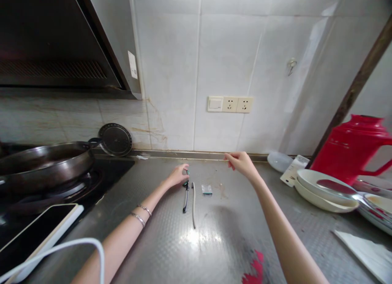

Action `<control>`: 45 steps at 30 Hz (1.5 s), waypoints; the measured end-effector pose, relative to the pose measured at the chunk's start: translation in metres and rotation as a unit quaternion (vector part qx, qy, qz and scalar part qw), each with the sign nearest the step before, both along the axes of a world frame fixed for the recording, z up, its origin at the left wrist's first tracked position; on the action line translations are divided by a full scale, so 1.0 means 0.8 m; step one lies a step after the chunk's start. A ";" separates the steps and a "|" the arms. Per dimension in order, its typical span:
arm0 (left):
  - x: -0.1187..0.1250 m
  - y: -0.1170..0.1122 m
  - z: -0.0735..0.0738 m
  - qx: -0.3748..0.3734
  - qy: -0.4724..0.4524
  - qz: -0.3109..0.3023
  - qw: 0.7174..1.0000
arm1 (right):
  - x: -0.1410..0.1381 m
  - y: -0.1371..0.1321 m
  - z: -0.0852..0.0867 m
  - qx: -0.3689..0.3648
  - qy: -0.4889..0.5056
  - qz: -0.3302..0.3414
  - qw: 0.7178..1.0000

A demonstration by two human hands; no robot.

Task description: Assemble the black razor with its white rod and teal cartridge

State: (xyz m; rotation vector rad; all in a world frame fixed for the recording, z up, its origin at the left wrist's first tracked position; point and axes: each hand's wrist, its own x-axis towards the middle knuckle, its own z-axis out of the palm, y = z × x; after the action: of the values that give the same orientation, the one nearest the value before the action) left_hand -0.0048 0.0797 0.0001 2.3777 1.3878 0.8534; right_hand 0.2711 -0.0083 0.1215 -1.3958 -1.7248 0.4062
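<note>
On the metal counter, my left hand is closed at a small dark green piece, partly hidden by the fingers. Just below it lies a slim black-and-silver pen-like stick; whether the hand touches its upper end I cannot tell. Beside that is a thin grey rod, lying lengthwise. A small clear flat case with a green edge rests between the hands. My right hand is raised over the counter towards the wall, fingers pinched together. Anything between them is too small to make out.
At left, a large pan sits on the black stove, with a phone and white cable in front. Stacked bowls, a red thermos jug and a white sheet are at right. Wall sockets are behind.
</note>
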 end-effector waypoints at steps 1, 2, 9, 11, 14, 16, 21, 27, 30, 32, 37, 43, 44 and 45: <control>0.000 -0.003 0.007 0.019 -0.013 -0.003 1.000 | -0.001 0.001 -0.001 0.005 -0.004 0.006 1.000; 0.000 -0.007 0.015 0.046 -0.031 -0.012 0.998 | -0.002 0.002 -0.002 0.010 -0.007 0.012 1.000; 0.013 -0.061 0.094 0.197 -0.088 -0.071 0.974 | -0.019 0.006 -0.013 -0.037 0.019 0.097 0.994; 0.020 -0.078 0.109 0.226 -0.083 -0.081 0.967 | -0.026 0.004 -0.013 -0.044 0.030 0.120 0.991; 0.031 -0.098 0.120 0.252 -0.074 -0.094 0.960 | -0.035 -0.001 -0.012 -0.054 0.052 0.147 0.986; 0.037 -0.105 0.122 0.268 -0.072 -0.100 0.955 | -0.040 -0.004 -0.010 -0.055 0.065 0.156 0.984; 0.044 -0.112 0.121 0.309 -0.057 -0.106 0.943 | -0.050 -0.013 -0.004 -0.057 0.098 0.163 0.980; 0.044 -0.119 0.118 0.328 -0.063 -0.089 0.939 | -0.063 -0.024 -0.003 -0.128 0.128 0.180 0.967; 0.043 -0.123 0.117 0.334 -0.050 -0.083 0.938 | -0.069 -0.022 -0.008 -0.141 0.143 0.188 0.961; 0.042 -0.126 0.117 0.333 -0.046 -0.080 0.938 | -0.072 -0.021 -0.011 -0.142 0.144 0.195 0.960; 0.042 -0.130 0.116 0.335 -0.042 -0.071 0.938 | -0.078 -0.021 -0.013 -0.146 0.140 0.198 0.959; 0.043 -0.130 0.113 0.342 -0.039 -0.061 0.937 | -0.080 -0.023 -0.012 -0.143 0.138 0.195 0.960; 0.043 -0.130 0.112 0.344 -0.038 -0.059 0.937 | -0.080 -0.023 -0.012 -0.145 0.137 0.194 0.961; 0.043 -0.130 0.111 0.345 -0.036 -0.058 0.936 | -0.080 -0.022 -0.012 -0.147 0.137 0.192 0.961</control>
State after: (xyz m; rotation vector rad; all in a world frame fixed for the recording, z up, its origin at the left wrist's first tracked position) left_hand 0.0298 -0.0246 0.0891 2.8325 1.0062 1.5809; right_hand 0.2069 -0.0262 0.1117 -1.1303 -1.7476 1.0567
